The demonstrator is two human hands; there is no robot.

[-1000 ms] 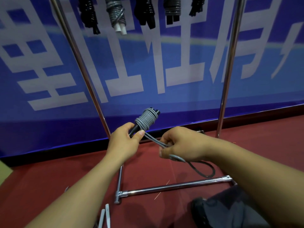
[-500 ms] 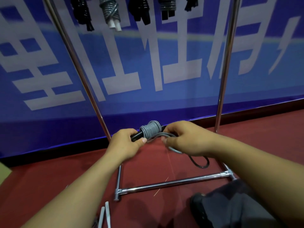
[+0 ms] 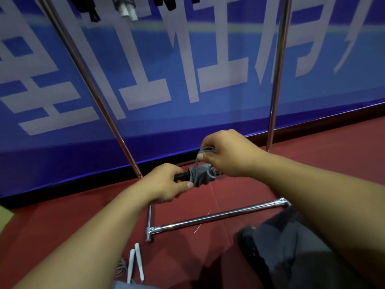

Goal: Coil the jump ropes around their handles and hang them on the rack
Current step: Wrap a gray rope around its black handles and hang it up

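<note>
Near the bottom edge, white handles [image 3: 135, 261] lie on the red floor. Further off, the left hand [image 3: 164, 185] grips the black handles [image 3: 182, 176] while the right hand [image 3: 226, 152] pinches the grey rope [image 3: 201, 174], winding the last turns; next, hang it on the rack [image 3: 277, 80]

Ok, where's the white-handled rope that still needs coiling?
On the red floor at lower left of the head view, white-handled rope lies below the left forearm, near the rack's base bar.
</note>
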